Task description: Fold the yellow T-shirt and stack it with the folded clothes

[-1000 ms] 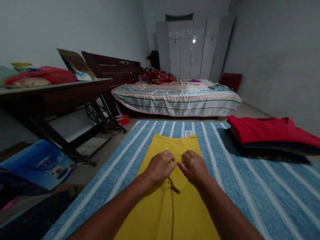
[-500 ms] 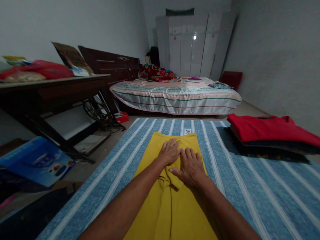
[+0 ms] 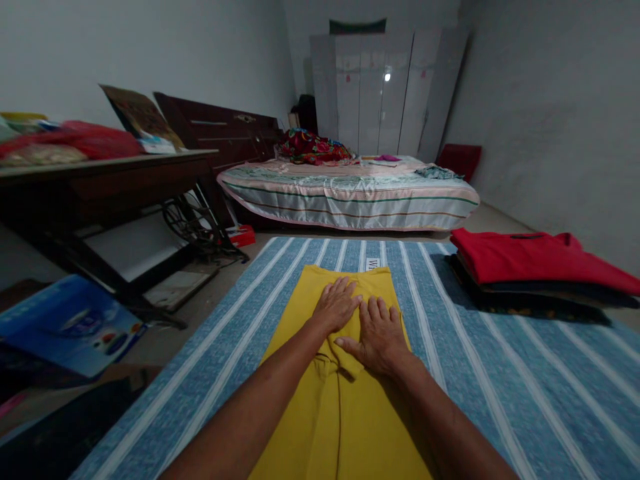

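A yellow garment [image 3: 320, 413], folded lengthwise into a long narrow shape, lies on a blue striped cloth [image 3: 250, 307]. My left hand [image 3: 337, 305] rests flat on its far part, fingers stretched forward. Just to the right and a little nearer, my right hand [image 3: 379, 335] also presses flat on the fabric, its thumb pointing left. The two hands almost touch. Between and below them shows a folded-in piece, perhaps a sleeve. The garment's near end runs out of the picture beneath my forearms.
To the right sits a stack of folded clothes with a red garment [image 3: 540, 257] on top. Beyond stands a bed [image 3: 350, 197] with a striped cover. At left are a sewing-machine table [image 3: 110, 163] and a blue box [image 3: 75, 327]. Wardrobes [image 3: 373, 100] line the back.
The view has shifted very slightly. Both hands stay flat on the yellow garment in nearly the same spot, and the garment looks unchanged.
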Demonstrator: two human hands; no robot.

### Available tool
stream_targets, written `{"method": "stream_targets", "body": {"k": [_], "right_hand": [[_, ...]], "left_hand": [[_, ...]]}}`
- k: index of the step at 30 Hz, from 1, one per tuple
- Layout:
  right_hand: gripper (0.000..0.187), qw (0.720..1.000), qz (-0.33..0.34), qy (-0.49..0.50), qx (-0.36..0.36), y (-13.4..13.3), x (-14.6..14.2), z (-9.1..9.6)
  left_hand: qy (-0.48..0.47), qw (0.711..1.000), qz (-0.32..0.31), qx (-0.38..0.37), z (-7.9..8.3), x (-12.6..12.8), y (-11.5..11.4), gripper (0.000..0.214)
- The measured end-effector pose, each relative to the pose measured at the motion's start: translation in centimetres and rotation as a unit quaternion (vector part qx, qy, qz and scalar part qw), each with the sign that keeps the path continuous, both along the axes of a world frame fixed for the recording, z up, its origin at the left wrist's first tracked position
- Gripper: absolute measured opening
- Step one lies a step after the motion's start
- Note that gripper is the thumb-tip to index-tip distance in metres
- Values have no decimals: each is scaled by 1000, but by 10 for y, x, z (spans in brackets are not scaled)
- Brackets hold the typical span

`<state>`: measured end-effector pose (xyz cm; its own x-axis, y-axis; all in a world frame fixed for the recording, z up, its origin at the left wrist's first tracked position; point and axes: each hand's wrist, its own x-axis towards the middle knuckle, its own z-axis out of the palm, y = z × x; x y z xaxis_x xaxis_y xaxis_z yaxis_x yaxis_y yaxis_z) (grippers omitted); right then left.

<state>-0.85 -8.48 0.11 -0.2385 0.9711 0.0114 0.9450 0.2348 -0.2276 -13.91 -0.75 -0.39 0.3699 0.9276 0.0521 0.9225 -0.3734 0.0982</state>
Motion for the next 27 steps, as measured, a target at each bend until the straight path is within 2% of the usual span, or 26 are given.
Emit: {"method": "stream_targets", "body": {"k": [4,8,13,18,23,27], "right_hand": [[104,1000,-1,1,6,1,0,-2],[102,1000,-2,-5,5,1,1,-4],[99,1000,-1,-27,3,-1,1,-1],[94,999,3,-46,7,-4,2,1],[94,998,-2,-55,6,-3,2,-3],[94,999,-3,-50,16,-2,2,-6]], "left_hand": [[1,999,17,33,4,2,-6,56],[11,999,29,-34,8,3,-5,62],[9,998,29,-58,18,5,-9,63],[4,999,1,-50,34,-2,-40,55],[-7,996,-19,-86,39,-29,-76,52],[-93,994,-50,-16,44,-53,-95,39]]}}
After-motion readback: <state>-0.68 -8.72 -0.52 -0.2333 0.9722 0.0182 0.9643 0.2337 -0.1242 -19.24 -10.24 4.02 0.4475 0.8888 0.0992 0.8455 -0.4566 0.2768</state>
